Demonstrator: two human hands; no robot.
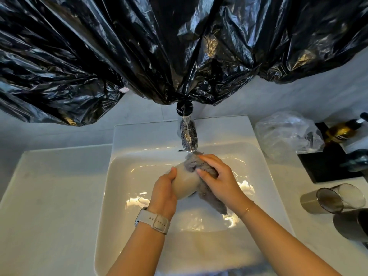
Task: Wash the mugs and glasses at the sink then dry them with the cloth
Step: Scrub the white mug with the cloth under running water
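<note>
Over the white sink point(127, 176) my left hand point(164, 191) grips a cream mug point(185, 183), held on its side. My right hand point(217, 174) presses a grey cloth point(209, 191) against the mug's far end, fingers curled over the cloth. The cloth's loose end hangs down toward my right wrist. A clear glass point(330, 198) lies on its side on the counter at the right, and a dark glass point(352, 224) stands just in front of it.
A tap point(188, 134) wrapped in plastic film juts over the basin just behind my hands. Black plastic sheeting point(159, 46) hangs above. At the right sit a crumpled clear bag point(284, 134), a black tray point(326, 164) and an amber bottle point(342, 130). White counter point(55, 196) lies left.
</note>
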